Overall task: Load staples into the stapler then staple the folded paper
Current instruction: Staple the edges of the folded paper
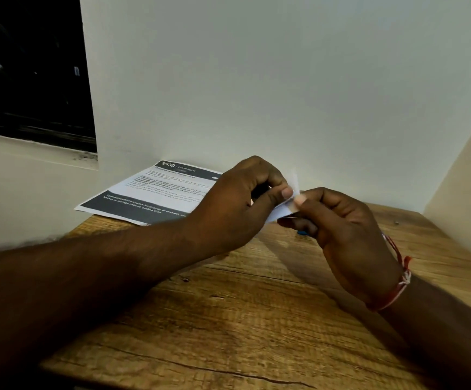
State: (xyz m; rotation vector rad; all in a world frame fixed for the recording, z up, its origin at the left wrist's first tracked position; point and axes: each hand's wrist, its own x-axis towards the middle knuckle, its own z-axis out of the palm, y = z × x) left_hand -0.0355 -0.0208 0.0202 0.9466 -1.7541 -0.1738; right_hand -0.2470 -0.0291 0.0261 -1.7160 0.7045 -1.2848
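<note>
Folded paper (280, 211) is up off the bench, a small white piece held in the air between both hands above the far half of the wooden bench (228, 319), close to the back wall. The left hand (237, 204) comes in from the left with its fingers curled and its thumb (283, 192) pressed onto the upper edge of the paper, pinching it. The right hand (346, 235) meets it from the right, thumb tip (299, 199) on the same edge, the two thumbs almost touching, other fingers curled beneath the sheet, so both hands are closed on the paper. One thin flap of the paper stands up, blurred, just above the thumbs. A sliver of something blue (302, 233) peeks out under the right hand's fingers; whether it rests on the bench or sits in the hand cannot be told, nor what it is. A red and white thread band (397, 280) circles the right wrist. At the far left corner of the bench lies a printed sheet (155, 192) with dark header and footer bands, its near left corner hanging past the bench edge, its right side hidden behind the left hand. Both forearms reach low across the bench.
</note>
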